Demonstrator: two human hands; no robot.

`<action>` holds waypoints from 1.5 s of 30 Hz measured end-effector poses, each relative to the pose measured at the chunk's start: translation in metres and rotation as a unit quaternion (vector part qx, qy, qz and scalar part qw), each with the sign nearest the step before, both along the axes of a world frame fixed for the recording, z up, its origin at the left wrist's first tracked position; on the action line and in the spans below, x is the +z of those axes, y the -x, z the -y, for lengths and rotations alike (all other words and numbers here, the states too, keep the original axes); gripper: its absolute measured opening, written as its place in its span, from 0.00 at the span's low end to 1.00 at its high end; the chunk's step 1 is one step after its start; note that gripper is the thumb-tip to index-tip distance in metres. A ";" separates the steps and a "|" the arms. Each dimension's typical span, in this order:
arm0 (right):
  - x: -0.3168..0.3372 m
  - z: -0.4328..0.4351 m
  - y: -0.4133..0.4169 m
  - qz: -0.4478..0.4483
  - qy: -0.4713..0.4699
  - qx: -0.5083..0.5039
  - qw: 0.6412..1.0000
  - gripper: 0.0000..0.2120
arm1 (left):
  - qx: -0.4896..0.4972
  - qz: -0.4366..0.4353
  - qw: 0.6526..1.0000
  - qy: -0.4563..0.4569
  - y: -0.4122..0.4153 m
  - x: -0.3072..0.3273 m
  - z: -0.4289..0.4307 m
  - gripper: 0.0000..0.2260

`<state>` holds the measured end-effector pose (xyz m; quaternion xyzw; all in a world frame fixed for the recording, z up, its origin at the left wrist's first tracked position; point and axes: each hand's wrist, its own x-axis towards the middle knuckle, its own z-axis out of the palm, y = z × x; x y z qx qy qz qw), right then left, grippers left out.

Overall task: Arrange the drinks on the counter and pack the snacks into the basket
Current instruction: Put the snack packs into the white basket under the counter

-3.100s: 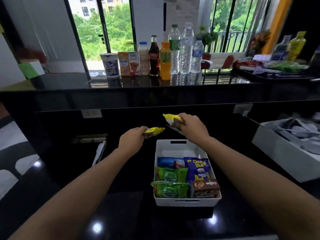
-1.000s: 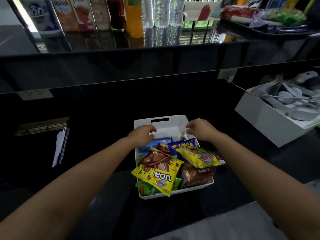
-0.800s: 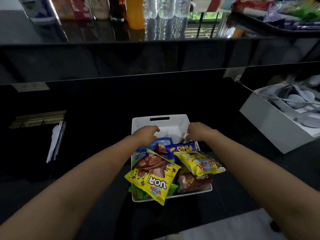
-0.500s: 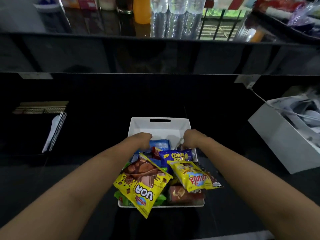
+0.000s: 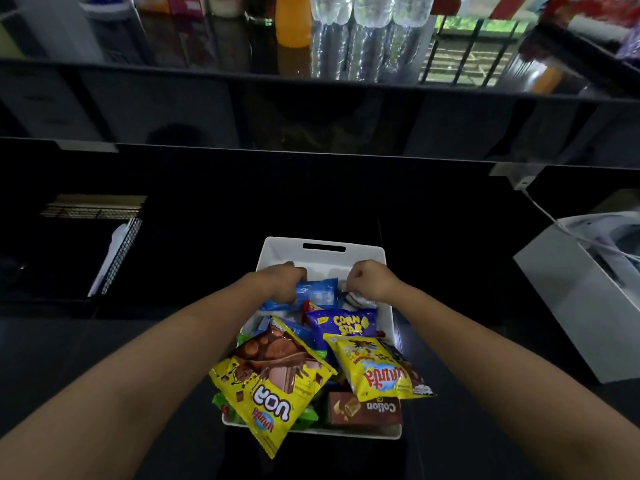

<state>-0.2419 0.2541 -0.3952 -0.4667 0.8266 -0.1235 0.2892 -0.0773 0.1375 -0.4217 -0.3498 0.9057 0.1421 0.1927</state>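
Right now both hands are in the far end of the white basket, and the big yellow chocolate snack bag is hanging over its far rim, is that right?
Not quite. Both the left hand and right hand are at the far end of the white basket, but the big yellow chocolate snack bag hangs over the near rim, the edge closest to the person. The head view shows this.

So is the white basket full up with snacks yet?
Nearly full. Packets fill most of the white basket, and the big yellow packet hangs over its near rim; only the far end shows bare.

Bottles [image 5: 367, 15] cropped at top edge
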 end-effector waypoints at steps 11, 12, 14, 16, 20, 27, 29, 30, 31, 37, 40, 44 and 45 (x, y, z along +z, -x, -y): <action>-0.008 0.003 -0.006 0.210 -0.001 -0.133 0.969 0.11 | 0.005 -0.020 1.000 -0.015 -0.006 0.003 0.001 0.25; -0.009 0.005 -0.009 0.210 0.009 -0.146 0.967 0.10 | 0.007 -0.023 1.000 -0.015 -0.008 0.003 0.001 0.25; -0.011 0.008 -0.012 0.231 0.026 -0.181 0.956 0.13 | 0.009 -0.028 1.000 -0.011 -0.010 0.003 0.002 0.25; -0.014 0.009 -0.014 0.262 0.026 -0.208 0.942 0.19 | 0.014 -0.038 0.999 -0.005 -0.011 0.002 0.002 0.24; -0.009 0.010 -0.009 0.409 0.022 -0.245 0.879 0.07 | 0.033 -0.058 0.998 -0.012 -0.013 0.004 0.003 0.23; -0.014 0.007 -0.014 0.303 0.007 -0.211 0.929 0.32 | 0.062 -0.100 0.992 -0.034 -0.013 0.007 0.003 0.21; -0.018 0.006 -0.016 0.257 -0.003 -0.207 0.944 0.28 | 0.069 -0.110 0.991 -0.038 -0.016 0.007 0.004 0.20; -0.019 0.005 -0.016 0.241 -0.010 -0.196 0.950 0.26 | 0.072 -0.113 0.990 -0.041 -0.017 0.006 0.005 0.20; -0.020 0.004 -0.016 0.227 -0.014 -0.182 0.957 0.25 | 0.073 -0.115 0.990 -0.043 -0.018 0.006 0.007 0.20; -0.004 0.012 -0.007 0.181 0.098 -0.169 0.964 0.22 | 0.054 -0.129 0.990 0.008 -0.010 0.009 0.008 0.20; 0.007 0.007 0.006 -0.049 0.112 -0.065 0.990 0.19 | 0.017 -0.128 0.988 0.084 -0.002 0.010 0.010 0.21; 0.015 0.004 0.017 -0.332 0.042 0.148 0.931 0.18 | -0.030 -0.096 0.982 0.163 0.005 0.009 0.012 0.23; 0.014 0.006 0.017 -0.362 0.027 0.171 0.916 0.20 | -0.034 -0.089 0.981 0.170 0.006 0.007 0.012 0.23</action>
